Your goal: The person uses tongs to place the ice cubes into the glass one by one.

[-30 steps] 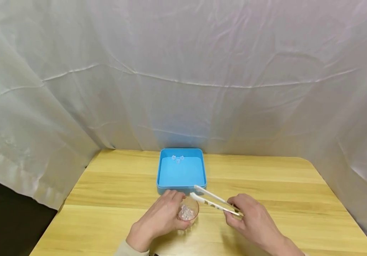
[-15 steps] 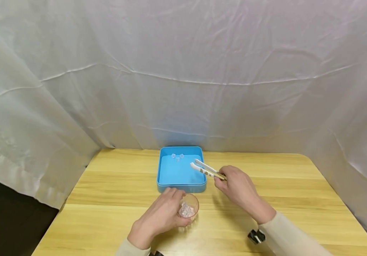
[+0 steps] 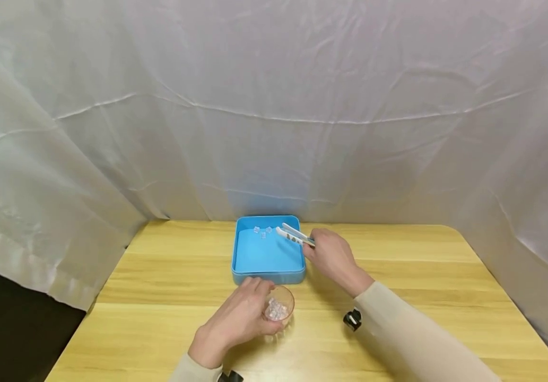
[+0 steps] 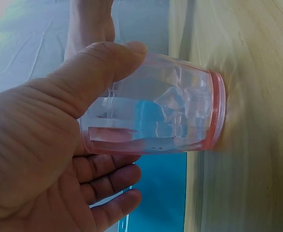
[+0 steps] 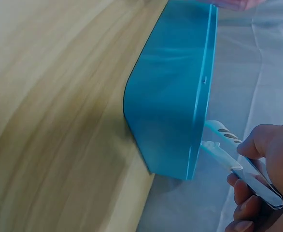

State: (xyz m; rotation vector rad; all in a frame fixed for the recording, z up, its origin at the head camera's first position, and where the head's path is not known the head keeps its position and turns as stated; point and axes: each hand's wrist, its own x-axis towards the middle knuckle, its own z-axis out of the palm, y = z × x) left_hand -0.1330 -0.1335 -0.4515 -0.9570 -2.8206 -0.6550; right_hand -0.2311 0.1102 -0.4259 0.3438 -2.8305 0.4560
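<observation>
If our right grip, clamping white-tipped metal tongs, slips, clear cubes could scatter; our left clasps a pink-tinted cup.

A screened-off table space is observed; whether it is housed in a home, a lab or an office cannot be determined. A pale, creased cloth is hung behind the table and along both its sides. The table's top is finished in light wood grain, in plank-like bands. A dark area is noted below the cloth at the left.
</observation>
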